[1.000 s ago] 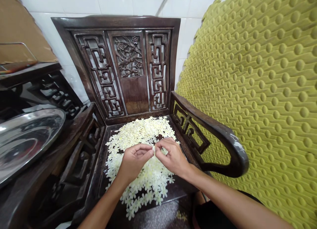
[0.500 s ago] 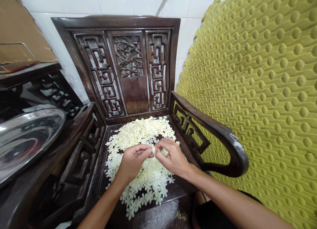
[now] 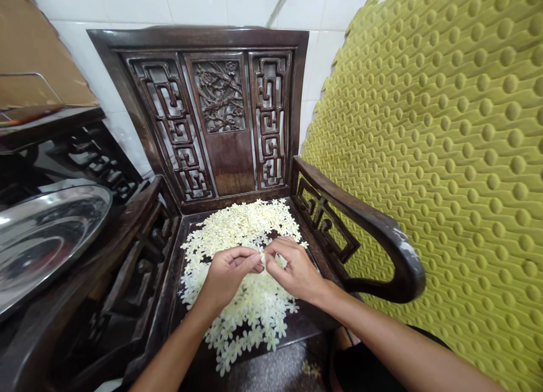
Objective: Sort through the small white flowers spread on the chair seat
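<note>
A heap of small white flowers (image 3: pixel 246 225) covers the seat of a dark carved wooden armchair (image 3: pixel 220 115). My left hand (image 3: pixel 227 276) and my right hand (image 3: pixel 292 267) meet above the heap. Both pinch one small white flower (image 3: pixel 263 258) between their fingertips, fingers curled. More loose flowers lie under and in front of my wrists, down to the seat's front edge.
A shiny metal tray (image 3: pixel 42 239) rests on dark furniture at the left. A yellow-green bumpy foam mat (image 3: pixel 445 154) leans at the right, behind the chair's right armrest (image 3: pixel 373 233). White wall tiles stand behind the chair. A brown cardboard sheet (image 3: pixel 34 58) is at the upper left.
Both hands have stayed together over the heap; only the fingertips shifted slightly around the small flower.
</note>
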`<state>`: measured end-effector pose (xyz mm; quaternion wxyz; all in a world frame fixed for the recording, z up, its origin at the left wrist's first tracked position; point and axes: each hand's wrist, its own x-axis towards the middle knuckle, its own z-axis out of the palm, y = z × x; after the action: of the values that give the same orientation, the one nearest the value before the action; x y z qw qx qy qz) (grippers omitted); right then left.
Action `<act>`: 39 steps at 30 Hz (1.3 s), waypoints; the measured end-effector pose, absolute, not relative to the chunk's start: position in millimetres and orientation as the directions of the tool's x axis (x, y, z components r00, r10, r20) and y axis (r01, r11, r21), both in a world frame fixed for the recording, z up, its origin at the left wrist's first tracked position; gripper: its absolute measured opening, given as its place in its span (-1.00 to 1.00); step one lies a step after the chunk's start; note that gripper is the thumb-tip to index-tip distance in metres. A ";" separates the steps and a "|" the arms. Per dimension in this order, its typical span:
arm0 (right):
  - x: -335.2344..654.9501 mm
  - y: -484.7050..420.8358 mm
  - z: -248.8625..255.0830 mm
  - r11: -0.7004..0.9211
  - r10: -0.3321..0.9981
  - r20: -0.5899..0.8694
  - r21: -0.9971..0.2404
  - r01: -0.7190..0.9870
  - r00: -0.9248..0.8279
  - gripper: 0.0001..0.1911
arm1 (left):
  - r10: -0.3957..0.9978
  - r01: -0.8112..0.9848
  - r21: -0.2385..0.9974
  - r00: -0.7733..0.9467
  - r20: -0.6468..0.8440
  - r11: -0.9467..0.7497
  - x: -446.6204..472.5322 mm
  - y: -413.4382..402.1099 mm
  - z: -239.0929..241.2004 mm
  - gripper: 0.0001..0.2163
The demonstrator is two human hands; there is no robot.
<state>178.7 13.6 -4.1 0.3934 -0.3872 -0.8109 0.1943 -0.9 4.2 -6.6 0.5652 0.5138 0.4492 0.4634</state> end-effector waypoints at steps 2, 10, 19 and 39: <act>178.6 13.5 -4.3 0.629 0.777 0.494 -0.619 0.469 -0.390 -0.86 | 0.984 -0.058 0.997 0.175 -0.030 0.041 -0.4 3.9 -4.7 -0.81; 177.1 11.4 -3.9 0.593 0.805 0.465 -0.620 0.514 -0.368 -0.92 | 0.995 0.025 0.999 0.092 0.032 -0.035 3.2 2.2 -5.6 -0.89; 175.5 7.8 -5.3 0.606 0.794 0.445 -0.624 0.493 -0.413 -0.84 | 0.943 0.278 0.903 0.149 0.297 -0.328 -0.4 -0.7 -5.6 -0.92; 176.4 12.8 -3.9 0.488 0.872 0.392 -0.725 0.485 -0.293 -0.89 | 0.998 0.003 1.000 -0.069 0.007 -0.007 -1.6 5.6 -9.9 -0.89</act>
<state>176.4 12.8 -3.9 0.3968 -0.4430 -0.7660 0.2441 -1.6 5.6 -9.9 0.4801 0.4847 0.5159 0.5181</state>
